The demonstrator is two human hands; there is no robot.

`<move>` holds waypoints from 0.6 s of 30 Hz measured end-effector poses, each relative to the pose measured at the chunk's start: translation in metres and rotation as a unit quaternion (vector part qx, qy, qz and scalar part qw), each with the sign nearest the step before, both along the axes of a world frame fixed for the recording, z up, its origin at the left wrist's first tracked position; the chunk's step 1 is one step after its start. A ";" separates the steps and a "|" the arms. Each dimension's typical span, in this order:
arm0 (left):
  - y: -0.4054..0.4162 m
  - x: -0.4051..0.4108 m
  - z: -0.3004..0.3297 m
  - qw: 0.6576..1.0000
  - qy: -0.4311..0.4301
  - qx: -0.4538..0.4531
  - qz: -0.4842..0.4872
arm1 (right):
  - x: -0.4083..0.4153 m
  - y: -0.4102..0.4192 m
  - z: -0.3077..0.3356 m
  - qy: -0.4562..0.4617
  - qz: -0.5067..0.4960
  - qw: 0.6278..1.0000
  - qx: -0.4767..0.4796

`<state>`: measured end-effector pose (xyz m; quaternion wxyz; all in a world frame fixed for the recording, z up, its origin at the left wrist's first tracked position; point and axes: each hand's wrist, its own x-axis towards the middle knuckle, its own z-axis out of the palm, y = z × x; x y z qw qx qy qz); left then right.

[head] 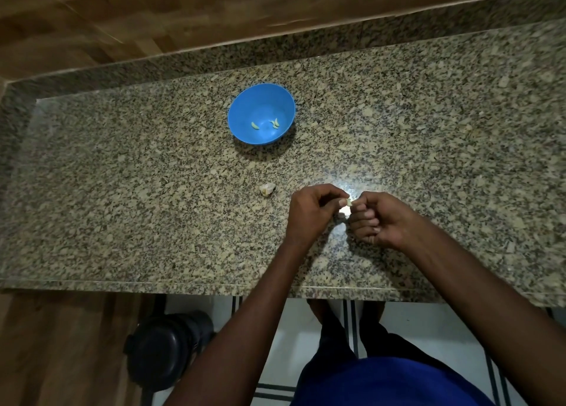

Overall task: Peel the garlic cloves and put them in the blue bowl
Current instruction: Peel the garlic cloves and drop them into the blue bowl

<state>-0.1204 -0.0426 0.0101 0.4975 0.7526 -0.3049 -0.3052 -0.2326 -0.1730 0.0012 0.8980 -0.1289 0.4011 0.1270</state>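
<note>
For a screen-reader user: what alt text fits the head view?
Two hands, the left hand and right hand, pinch a garlic clove between them above a speckled stone counter. Farther back stands a blue bowl holding a few peeled cloves; a garlic piece lies nearby.

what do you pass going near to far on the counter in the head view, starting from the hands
right hand and left hand pinching a garlic clove → loose garlic piece → blue bowl with peeled cloves → wooden wall
</note>
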 end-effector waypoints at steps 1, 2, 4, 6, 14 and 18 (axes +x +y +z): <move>0.000 0.000 0.000 1.000 0.024 -0.002 0.005 | 0.000 0.001 0.002 -0.006 0.002 1.000 -0.014; -0.001 0.001 -0.001 0.999 0.053 -0.003 0.014 | 0.000 0.002 0.005 -0.008 0.016 0.998 -0.068; -0.002 0.002 -0.003 0.993 0.108 -0.002 0.040 | -0.003 0.005 0.009 0.010 0.076 0.952 -0.298; -0.002 0.001 -0.004 0.987 0.145 -0.001 0.068 | -0.006 0.007 0.013 0.014 0.111 0.858 -0.501; -0.006 -0.001 -0.002 0.977 0.205 -0.004 0.064 | -0.010 0.000 0.009 -0.064 0.167 0.758 -0.627; -0.005 0.000 -0.001 0.974 0.223 -0.017 0.044 | -0.011 0.001 0.005 -0.061 0.118 0.899 -0.418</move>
